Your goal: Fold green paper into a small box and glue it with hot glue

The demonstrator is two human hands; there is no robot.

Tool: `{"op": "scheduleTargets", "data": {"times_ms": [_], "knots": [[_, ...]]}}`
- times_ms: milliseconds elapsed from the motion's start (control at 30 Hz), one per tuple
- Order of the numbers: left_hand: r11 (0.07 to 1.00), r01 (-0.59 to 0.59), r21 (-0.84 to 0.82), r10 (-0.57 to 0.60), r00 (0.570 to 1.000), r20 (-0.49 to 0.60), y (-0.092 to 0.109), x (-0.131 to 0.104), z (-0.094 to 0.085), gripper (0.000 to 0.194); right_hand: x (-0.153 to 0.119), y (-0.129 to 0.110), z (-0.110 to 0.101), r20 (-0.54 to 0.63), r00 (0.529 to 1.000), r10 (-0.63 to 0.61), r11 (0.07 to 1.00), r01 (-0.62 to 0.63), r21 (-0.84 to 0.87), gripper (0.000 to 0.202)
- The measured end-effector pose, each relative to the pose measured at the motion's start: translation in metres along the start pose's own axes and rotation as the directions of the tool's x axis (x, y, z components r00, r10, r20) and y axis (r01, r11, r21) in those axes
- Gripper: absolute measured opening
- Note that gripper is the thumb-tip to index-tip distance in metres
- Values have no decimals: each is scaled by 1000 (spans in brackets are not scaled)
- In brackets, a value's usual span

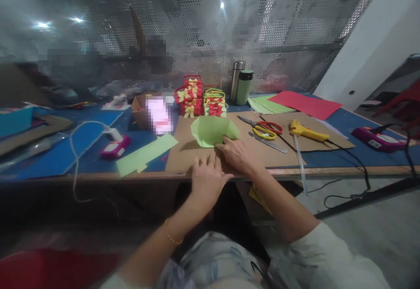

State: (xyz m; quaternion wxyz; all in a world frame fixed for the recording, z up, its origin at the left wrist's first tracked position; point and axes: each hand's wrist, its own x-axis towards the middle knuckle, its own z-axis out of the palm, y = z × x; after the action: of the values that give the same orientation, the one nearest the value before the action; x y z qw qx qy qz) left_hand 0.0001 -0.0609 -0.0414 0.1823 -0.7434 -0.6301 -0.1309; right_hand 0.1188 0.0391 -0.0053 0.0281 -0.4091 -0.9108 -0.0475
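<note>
A light green folded paper piece (pixel 215 130) with raised, flared sides stands on a brown cardboard sheet (pixel 182 160). My right hand (pixel 236 154) is at its lower right corner, fingers curled and pressed against the paper. The fingertips there are partly hidden. Nearer the table edge, my left hand (pixel 208 176) rests on the cardboard in front of the paper, palm down, thumb spread out to the right. Nothing shows in its fingers. Right of the paper lie red-handled scissors (pixel 271 126), yellow-handled scissors (pixel 264 134) and a metal blade-like tool (pixel 269 143).
A yellow glue gun (pixel 306 131) with a glue stick lies on the right. Red paper boxes with bows (pixel 192 99) and green ones (pixel 215 104) are stacked behind. Bottles (pixel 245 88), a blurred phone (pixel 159 115), a green paper strip (pixel 147 153) and purple power sockets (pixel 115 147) surround the cardboard.
</note>
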Motion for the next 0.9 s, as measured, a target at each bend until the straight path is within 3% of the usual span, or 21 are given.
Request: {"op": "scheduleTargets", "data": {"times_ms": [133, 267, 700, 900], "knots": [[1000, -4, 0, 4, 1000, 1, -19, 21, 3, 65, 1, 3, 5, -14, 1000, -22, 1000, 22, -3, 39], [1000, 7, 2, -7, 993, 120, -29, 29, 10, 60, 3, 5, 9, -9, 1000, -19, 1000, 18, -1, 40], [996, 84, 34, -89, 975, 203, -15, 33, -6, 57, -1, 3, 3, 32, 999, -19, 1000, 19, -19, 39], [983, 186, 8, -185, 975, 127, -4, 15, 4, 66, 0, 4, 7, 8, 1000, -16, 1000, 16, -18, 44]]}}
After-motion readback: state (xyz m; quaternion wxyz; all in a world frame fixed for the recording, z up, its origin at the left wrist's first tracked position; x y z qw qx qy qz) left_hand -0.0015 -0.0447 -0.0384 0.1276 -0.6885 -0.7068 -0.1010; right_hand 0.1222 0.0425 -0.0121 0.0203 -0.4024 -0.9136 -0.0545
